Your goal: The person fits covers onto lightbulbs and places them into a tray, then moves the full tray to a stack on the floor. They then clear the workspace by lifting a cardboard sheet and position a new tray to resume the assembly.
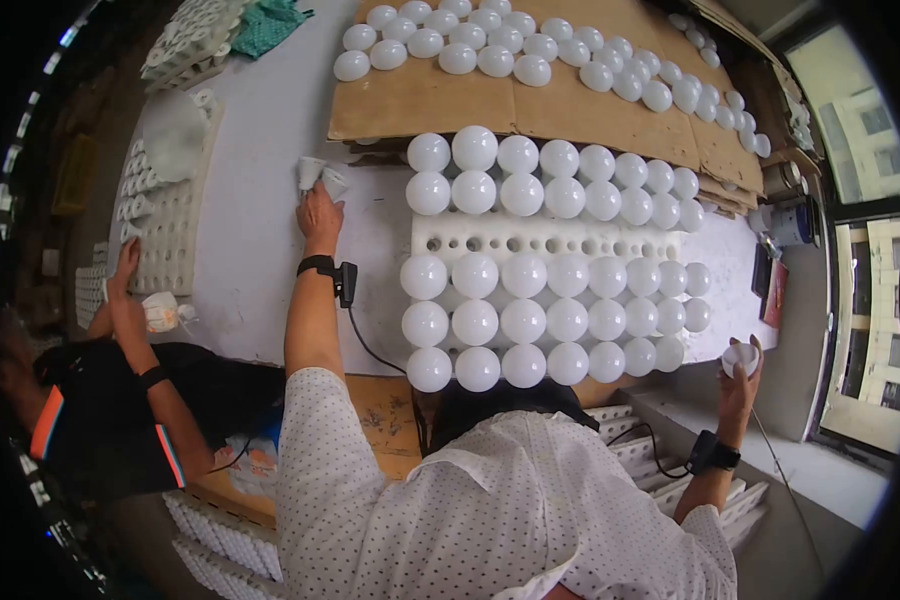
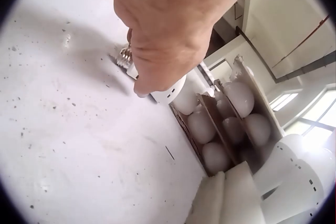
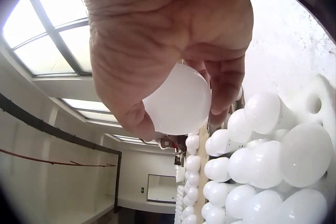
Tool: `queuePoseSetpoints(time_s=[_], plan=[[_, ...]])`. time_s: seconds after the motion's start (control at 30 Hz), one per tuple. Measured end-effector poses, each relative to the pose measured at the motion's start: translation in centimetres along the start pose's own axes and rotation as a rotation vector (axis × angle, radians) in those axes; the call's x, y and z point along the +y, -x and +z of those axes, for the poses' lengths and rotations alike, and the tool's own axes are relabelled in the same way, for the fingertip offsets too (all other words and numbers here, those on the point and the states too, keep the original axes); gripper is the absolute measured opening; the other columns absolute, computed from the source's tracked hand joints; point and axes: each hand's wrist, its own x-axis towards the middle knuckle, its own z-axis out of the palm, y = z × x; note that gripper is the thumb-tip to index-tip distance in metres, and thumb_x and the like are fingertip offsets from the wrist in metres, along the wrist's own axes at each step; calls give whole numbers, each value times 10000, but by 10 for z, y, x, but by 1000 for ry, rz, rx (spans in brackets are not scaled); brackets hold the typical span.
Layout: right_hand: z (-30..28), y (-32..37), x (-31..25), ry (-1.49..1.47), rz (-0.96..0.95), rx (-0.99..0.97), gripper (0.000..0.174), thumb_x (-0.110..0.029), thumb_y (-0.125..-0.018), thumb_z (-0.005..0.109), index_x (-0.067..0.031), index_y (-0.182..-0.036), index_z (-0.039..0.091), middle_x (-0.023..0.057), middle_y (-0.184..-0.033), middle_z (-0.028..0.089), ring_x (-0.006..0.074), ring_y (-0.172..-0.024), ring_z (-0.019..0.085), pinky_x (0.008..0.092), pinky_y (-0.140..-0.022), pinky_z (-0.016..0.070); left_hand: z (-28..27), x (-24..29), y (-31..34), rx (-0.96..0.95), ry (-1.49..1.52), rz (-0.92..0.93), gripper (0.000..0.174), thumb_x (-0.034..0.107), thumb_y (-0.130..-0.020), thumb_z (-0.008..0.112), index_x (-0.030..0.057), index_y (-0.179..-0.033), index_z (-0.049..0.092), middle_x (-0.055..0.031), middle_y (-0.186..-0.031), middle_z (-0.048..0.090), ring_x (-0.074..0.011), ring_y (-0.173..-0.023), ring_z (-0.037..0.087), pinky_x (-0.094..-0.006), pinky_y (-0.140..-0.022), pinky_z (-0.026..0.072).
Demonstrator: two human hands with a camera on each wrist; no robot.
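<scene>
My left hand point(image 1: 320, 218) reaches across the white tabletop and grips two white light bulb housings point(image 1: 311, 171) by their ends. A metal screw cap point(image 2: 124, 57) sticks out beside the fingers in the left wrist view, and a slotted white rim shows past the thumb. Off to the right, beyond the table edge, my right hand point(image 1: 742, 385) holds a smooth white bulb globe point(image 3: 181, 100) between thumb and fingers; its far side is hidden by the palm. Between the hands, rows of round white bulbs point(image 1: 523, 321) stand in a white foam tray point(image 1: 545, 235), with one row of holes bare.
Behind the tray, many white globes point(image 1: 457, 60) sit on stacked cardboard point(image 1: 420, 105). Another person's hand point(image 1: 127, 265) is at a foam tray point(image 1: 167, 262) on the left. A window ledge point(image 1: 820, 460) runs along the right, and cables hang from both wrist cameras.
</scene>
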Motion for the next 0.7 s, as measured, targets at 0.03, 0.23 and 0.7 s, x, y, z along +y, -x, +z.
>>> queuePoseSetpoints(time_s=[0.03, 0.23, 0.7], plan=[[12, 7, -7, -17, -4, 8, 700, -148, -736, 652, -79, -1331, 290, 148, -1197, 490, 162, -855, 559, 230, -632, 498, 3, 2, -5, 12, -6, -17, 450, 236, -674, 756, 38, -1009, 529, -181, -928, 620, -338, -921, 588, -425, -800, 475], [44, 21, -12, 295, 5, -67, 733, -182, -631, 688, -54, -1266, 346, 110, -1078, 555, 158, -876, 556, 250, -675, 488, 13, 9, -10, -82, 170, -100, 438, 261, -685, 731, -9, -1003, 597, -224, -964, 623, -347, -926, 599, -406, -816, 479], [134, -30, -17, -170, 95, -855, 832, -273, -561, 797, -86, -1232, 343, 131, -1090, 527, 207, -864, 596, 284, -683, 494, -155, 54, 223, -425, 1627, 33, 435, 86, -774, 596, -57, -1161, 460, -216, -1106, 574, -223, -988, 584, -348, -810, 470]])
